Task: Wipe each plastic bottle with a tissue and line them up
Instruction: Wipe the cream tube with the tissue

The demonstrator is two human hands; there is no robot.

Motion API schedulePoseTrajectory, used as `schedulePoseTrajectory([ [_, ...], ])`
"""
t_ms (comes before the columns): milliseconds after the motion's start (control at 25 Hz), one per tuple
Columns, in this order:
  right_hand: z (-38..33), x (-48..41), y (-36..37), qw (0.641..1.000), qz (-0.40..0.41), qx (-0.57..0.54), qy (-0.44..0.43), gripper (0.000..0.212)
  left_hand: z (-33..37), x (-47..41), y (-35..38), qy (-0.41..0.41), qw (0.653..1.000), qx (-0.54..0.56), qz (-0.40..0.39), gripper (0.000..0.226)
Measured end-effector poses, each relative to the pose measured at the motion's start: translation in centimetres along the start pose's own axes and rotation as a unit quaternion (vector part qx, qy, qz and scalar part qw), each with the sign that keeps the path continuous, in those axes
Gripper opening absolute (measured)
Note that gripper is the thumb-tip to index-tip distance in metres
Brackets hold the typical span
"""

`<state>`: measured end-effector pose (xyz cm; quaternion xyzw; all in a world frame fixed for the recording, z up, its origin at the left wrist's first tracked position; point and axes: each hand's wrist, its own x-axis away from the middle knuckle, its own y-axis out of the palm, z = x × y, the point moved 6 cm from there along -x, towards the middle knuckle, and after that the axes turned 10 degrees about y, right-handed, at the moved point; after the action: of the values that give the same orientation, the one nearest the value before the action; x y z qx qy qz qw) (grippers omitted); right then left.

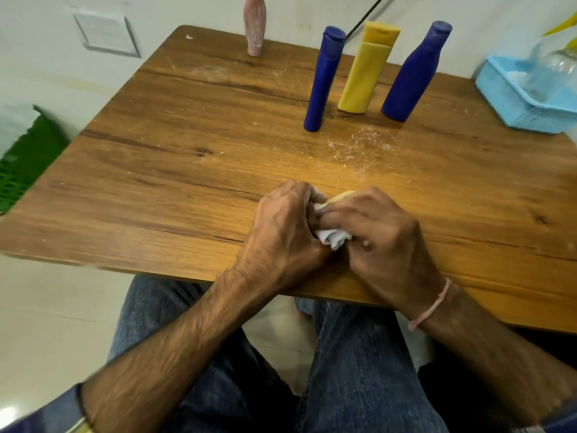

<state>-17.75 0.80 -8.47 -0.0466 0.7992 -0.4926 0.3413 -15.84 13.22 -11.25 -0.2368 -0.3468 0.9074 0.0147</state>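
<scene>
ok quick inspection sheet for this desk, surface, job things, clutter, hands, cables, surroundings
surface: wooden table, white dust scattered near the standing bottles.
job's things: slim blue bottle, yellow bottle and shouldered blue bottle upright in a row, far right; pink bottle upright alone at the far edge; pale yellow bottle mostly hidden between the hands, with the tissue.
clutter: light blue basket at the right edge, clear bottle inside.
grippers: left hand grips the pale yellow bottle; right hand holds the tissue round it.
cables: black cable against the wall behind the yellow bottle.
surroundings: green crate at left; white wall plate.
</scene>
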Motion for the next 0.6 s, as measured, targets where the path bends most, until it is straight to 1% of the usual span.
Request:
schedulePoseTrajectory([
  [40, -0.8, 0.4, 0.3, 0.999, -0.016, -0.013, -0.036, 0.021, 0.0, 0.0, 0.0, 0.001, 1.0, -0.002, -0.003, 0.048],
  [80, -0.6, 0.4, 0.2, 0.998, -0.032, -0.006, -0.053, 0.019, -0.1, 0.0, 0.1, -0.001, 1.0, -0.002, -0.005, 0.048],
  [120, 0.4, -0.1, -0.2, 0.998, -0.036, 0.015, -0.042, 0.017, -0.1, 0.0, 0.1, -0.005, 1.0, -0.001, -0.004, 0.048],
  [240, 4.6, -2.0, -2.1, 0.994, -0.006, 0.067, 0.083, 0.023, -0.2, 0.0, 0.3, -0.016, 1.0, -0.005, -0.003, 0.053],
  [280, 4.7, -2.2, -2.2, 0.993, 0.001, 0.067, 0.1, 0.023, -0.3, 0.1, 0.3, -0.016, 1.0, -0.006, -0.005, 0.053],
  [360, 3.0, -1.9, -1.3, 0.996, -0.013, 0.036, 0.08, 0.023, -0.3, 0.1, 0.3, -0.014, 1.0, -0.007, -0.006, 0.048],
  [440, 0.7, -0.7, 0.0, 0.998, -0.052, -0.001, 0.03, 0.028, -0.1, 0.1, 0.1, -0.006, 1.0, -0.01, -0.002, 0.043],
  [520, 0.4, -0.3, -0.3, 0.996, -0.083, -0.004, -0.012, 0.028, 0.0, 0.0, 0.1, 0.002, 1.0, -0.008, 0.0, 0.046],
  [560, 1.2, -0.6, -0.8, 0.996, -0.082, 0.016, -0.012, 0.026, 0.0, 0.0, 0.1, -0.002, 1.0, -0.006, 0.0, 0.047],
  [600, 2.4, -1.1, -1.5, 0.997, -0.069, 0.036, 0.01, 0.024, -0.1, 0.0, 0.2, -0.01, 1.0, -0.006, 0.0, 0.049],
])
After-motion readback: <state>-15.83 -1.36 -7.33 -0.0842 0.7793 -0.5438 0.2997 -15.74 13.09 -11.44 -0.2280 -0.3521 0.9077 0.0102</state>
